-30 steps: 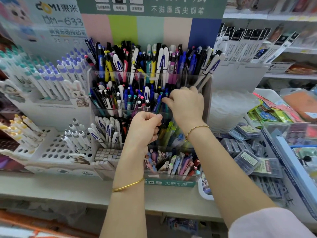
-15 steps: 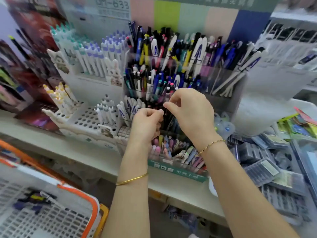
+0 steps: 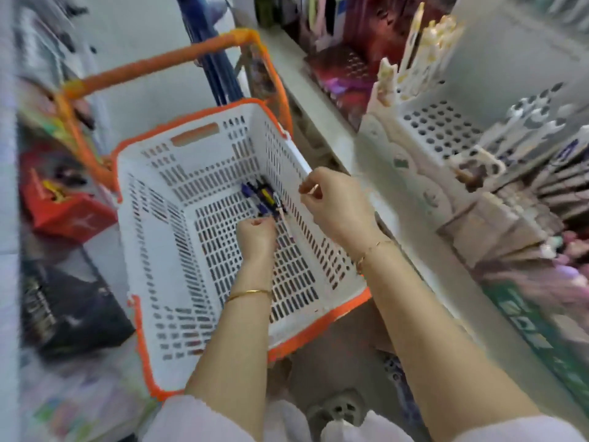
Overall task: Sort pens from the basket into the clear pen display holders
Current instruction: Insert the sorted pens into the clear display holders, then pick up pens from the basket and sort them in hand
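**Basket, few pens left**

Head view. Basket [image 3: 191, 154] beside shelf [image 3: 331, 129]; few pens [image 3: 263, 197] bunched at far right corner. Left hand [image 3: 256, 237] inside, curled at pens, grip unclear. Right hand [image 3: 338, 205] over basket wall, curled, contents unclear, probably waiting to receive

Light: we see bright, even light and only faint shadows.
Blur: we find the shelf goods [image 3: 526, 186] at right smeared, as by motion.
Sharpest: we read the basket [image 3: 149, 250] floor most clearly.
Edges: we notice straight lines bowing outward.
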Tool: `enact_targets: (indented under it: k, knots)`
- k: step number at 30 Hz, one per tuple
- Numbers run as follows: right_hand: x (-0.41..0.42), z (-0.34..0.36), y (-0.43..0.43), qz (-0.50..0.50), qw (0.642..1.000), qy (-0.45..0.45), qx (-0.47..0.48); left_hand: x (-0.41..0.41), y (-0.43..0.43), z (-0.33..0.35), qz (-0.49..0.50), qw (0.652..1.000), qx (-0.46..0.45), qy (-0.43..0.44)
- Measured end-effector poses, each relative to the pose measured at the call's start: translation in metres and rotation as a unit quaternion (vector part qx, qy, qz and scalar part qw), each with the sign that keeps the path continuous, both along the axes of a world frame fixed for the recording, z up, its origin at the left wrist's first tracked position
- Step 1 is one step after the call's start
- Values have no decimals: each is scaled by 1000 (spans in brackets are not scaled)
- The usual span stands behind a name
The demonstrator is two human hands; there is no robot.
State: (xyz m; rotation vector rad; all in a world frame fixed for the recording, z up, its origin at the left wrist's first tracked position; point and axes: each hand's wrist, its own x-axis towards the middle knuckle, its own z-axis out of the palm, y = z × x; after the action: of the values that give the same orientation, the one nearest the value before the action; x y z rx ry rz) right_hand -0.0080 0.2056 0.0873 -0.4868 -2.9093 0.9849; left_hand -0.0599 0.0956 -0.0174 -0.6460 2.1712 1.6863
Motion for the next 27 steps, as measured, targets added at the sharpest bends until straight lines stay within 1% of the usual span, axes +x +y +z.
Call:
enact_targets:
  k: [3, 6, 7, 9, 11, 12, 14, 18, 22, 23, 26, 27]
  knots:
    - [-33, -27, -14, -14, 999, -35, -23, -50, -21, -38, -5, 997, -57, -48]
    - [-66, -50, -14, -68, 996, -45, -46, -100, -20, -73, -54, 986, -124, -101]
    - [-74, -57, -12, -90, 994, -44, -51, -115, -16, -83, -89, 980, -141, -109]
    - [-89, -68, -7, -127, 990, -33, -54, -141, -7, -100, -172, 958, -206, -103]
    - [-99, -76, -4, -159, 986, -11, -57, -160, 1, -120, -218, 930, -271, -115]
    - [-103, -79, -5, -170, 984, 1, -58, -167, 4, -131, -221, 922, -286, -142]
    - [-107, -84, -8, -180, 981, 17, -67, -173, 12, -144, -219, 907, -318, -165]
    - [-107, -90, -19, -174, 979, 4, -103, -180, 25, -144, -226, 899, -349, -140]
    - [-105, -93, -24, -178, 978, 17, -104, -180, 32, -156, -238, 898, -349, -123]
    - [-105, -94, -26, -177, 978, 18, -107, -179, 33, -159, -245, 896, -356, -102]
    - [-103, -97, -29, -171, 978, 18, -118, -173, 37, -163, -281, 875, -394, -23]
    - [-102, -99, -30, -169, 978, 16, -118, -171, 39, -165, -277, 878, -391, -16]
